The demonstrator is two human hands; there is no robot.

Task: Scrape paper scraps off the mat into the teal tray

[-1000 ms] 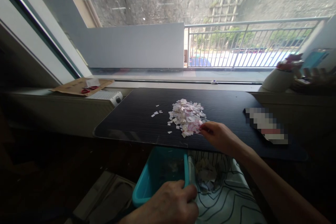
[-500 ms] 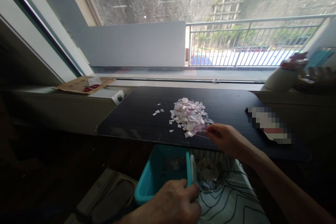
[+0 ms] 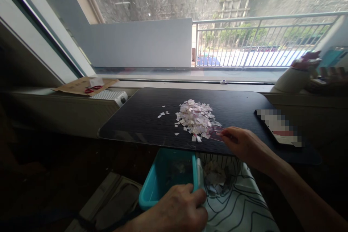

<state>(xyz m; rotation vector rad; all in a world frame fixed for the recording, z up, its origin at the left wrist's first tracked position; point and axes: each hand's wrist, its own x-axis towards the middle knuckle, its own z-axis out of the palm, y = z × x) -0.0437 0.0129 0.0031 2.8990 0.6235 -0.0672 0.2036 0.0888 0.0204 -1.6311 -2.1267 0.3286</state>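
A heap of small white and pinkish paper scraps point(image 3: 194, 116) lies on the dark tabletop point(image 3: 130, 116). My right hand point(image 3: 243, 143) pinches a flat, see-through pink plastic piece point(image 3: 214, 133) at the heap's lower right edge; its exact kind is unclear. Below the table edge, my left hand point(image 3: 179, 203) closes around the right rim of a turquoise bin point(image 3: 147, 190). Inside the bin, some indistinct pale bits show at the bottom. A few loose scraps point(image 3: 162, 113) lie left of the heap.
Right of the bin stands a white, black-lined bag or cloth point(image 3: 244, 195) with paper scraps inside. A partly blurred flat object point(image 3: 280, 127) lies on the table's right. Red-handled scissors point(image 3: 92, 89) rest on brown paper at the sill; a white-bodied figure point(image 3: 289, 76) stands opposite.
My right hand has drawn slightly right with the pink piece, which now shows more clearly beside the heap. A few scraps at the heap's near edge have shifted. The left hand keeps its hold.
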